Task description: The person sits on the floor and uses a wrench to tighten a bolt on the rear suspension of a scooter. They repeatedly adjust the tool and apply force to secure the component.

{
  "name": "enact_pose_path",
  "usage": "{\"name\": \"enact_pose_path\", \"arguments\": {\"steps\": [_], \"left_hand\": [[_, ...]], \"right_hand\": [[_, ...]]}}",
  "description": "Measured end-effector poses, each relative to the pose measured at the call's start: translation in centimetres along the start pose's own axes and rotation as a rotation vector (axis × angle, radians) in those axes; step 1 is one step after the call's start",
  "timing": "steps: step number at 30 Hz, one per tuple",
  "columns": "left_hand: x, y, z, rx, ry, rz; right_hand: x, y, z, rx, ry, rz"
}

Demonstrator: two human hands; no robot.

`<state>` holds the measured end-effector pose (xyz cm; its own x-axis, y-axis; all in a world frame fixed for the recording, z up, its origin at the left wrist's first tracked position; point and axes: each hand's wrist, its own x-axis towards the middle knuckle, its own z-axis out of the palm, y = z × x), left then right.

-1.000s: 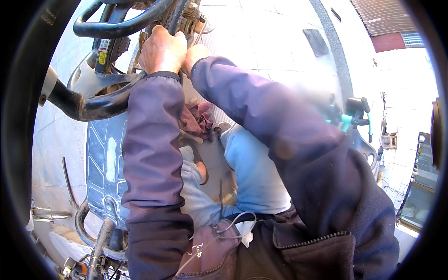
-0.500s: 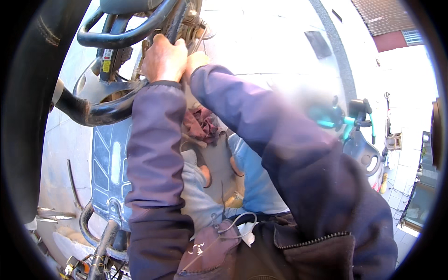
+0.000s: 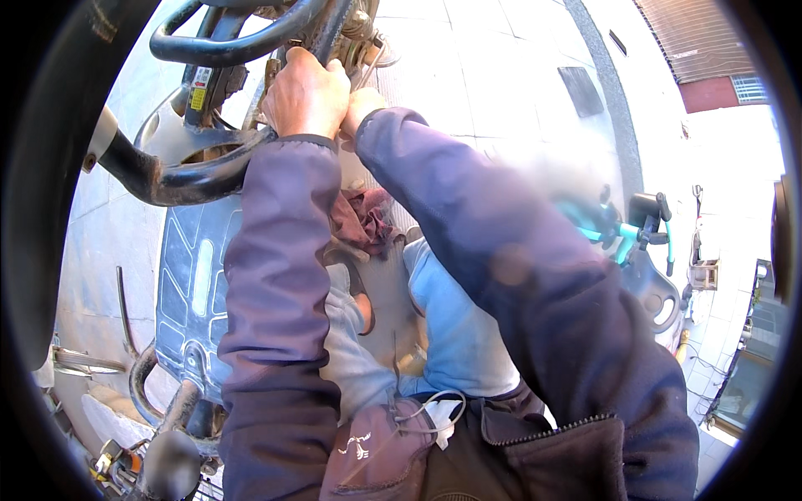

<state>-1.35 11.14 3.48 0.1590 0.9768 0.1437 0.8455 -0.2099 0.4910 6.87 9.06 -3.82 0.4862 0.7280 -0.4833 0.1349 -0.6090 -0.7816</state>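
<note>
- Head view: our left hand (image 3: 307,93) curls at the vehicle's dark frame (image 3: 336,29), top centre, our right hand (image 3: 362,107) just beside; hidden fingertips mean we cannot tell what either pinches.
- We should brace our wrists, pressing evenly.
- The bent black tube (image 3: 190,185) crowds our left wrist; a reddish cloth (image 3: 365,220) lies below.

Dark rectangular piece (image 3: 581,92) on pale paving (image 3: 426,83), near grey strip (image 3: 616,108); crumpled maroon cloth (image 3: 363,221); teal-framed object (image 3: 625,244).

left hand (image 3: 307,96) at dark bar (image 3: 335,30) | right hand (image 3: 363,107) alongside | reddish cloth (image 3: 364,222) on floor (image 3: 484,83)
</note>
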Motion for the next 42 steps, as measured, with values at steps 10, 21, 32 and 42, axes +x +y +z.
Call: {"name": "enact_pose_path", "arguments": {"steps": [10, 21, 32, 42], "left_hand": [[-0.2, 0.8, 0.3, -0.026, 0.002, 0.000], [0.1, 1.0, 0.4, 0.055, -0.025, -0.057], [-0.1, 0.9, 0.9, 0.145, 0.049, -0.011], [0.0, 0.6, 1.4, 0.079, 0.087, -0.004]], "right_hand": [[1.2, 0.4, -2.6, -0.243, -0.054, -0.011], [-0.6, 5.0, -8.3, -0.015, -0.175, 0.113], [-0.2, 11.8, -6.7, -0.052, 0.113, -0.270], [-1.1, 9.9, -3.5, 0.080, 0.094, -0.351]]}}
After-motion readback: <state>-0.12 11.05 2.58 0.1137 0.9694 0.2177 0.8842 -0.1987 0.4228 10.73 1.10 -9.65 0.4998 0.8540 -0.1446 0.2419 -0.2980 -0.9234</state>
